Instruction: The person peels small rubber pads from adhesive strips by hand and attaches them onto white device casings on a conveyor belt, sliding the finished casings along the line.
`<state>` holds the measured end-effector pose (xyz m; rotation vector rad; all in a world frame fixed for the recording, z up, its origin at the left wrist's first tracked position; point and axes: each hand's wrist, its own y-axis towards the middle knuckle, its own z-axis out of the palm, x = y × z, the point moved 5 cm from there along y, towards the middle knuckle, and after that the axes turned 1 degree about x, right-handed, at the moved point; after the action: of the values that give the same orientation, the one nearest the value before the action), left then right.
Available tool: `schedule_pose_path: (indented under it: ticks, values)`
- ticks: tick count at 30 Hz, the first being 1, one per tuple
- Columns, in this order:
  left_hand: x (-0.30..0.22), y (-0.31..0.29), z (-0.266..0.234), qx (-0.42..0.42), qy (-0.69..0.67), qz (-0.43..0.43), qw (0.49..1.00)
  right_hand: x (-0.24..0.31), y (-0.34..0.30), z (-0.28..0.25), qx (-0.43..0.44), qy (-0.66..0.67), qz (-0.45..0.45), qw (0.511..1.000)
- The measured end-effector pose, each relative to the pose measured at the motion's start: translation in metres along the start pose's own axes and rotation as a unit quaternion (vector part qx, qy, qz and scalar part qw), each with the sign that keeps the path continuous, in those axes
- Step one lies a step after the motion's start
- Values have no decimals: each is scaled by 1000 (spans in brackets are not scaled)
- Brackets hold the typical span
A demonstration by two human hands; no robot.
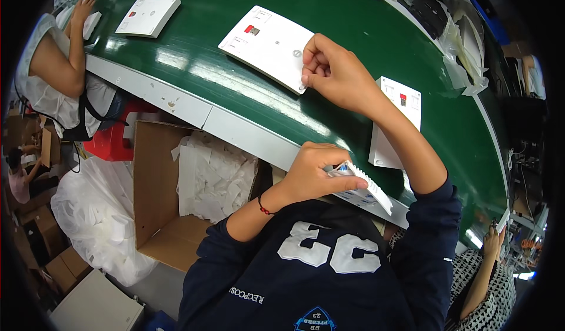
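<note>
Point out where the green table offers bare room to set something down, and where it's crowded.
The green table has bare stretches between the left white panel and the middle panel, and between the middle panel and the plastic bags. It's crowded around the right hand at the middle panel's corner and at the right panel beneath the forearm.

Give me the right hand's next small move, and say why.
I'd probably have the right hand press down on the nearest corner of the middle white panel: its fingers are at that corner, the panel lies flat on the green table, and the left hand holds the white ribbed piece clear of it.
</note>
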<state>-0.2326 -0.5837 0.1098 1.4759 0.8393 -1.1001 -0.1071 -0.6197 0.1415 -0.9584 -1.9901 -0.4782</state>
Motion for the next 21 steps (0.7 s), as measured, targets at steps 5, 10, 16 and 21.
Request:
schedule_pose_path:
  ticks: [5,10,16,21]
  values:
    - [-3,2,0,5,11,3,1000,4,5,3,1,8,-5,1000]
    - [-5,3,1,-7,0,2,1000,6,11,5,3,17,-4,1000]
    - [-4,1,3,-3,-2,8,1000,7,18,9,4,5,-12,1000]
    - [-4,2,4,6,-1,16,1000,11,22,12,14,-28,-18,999]
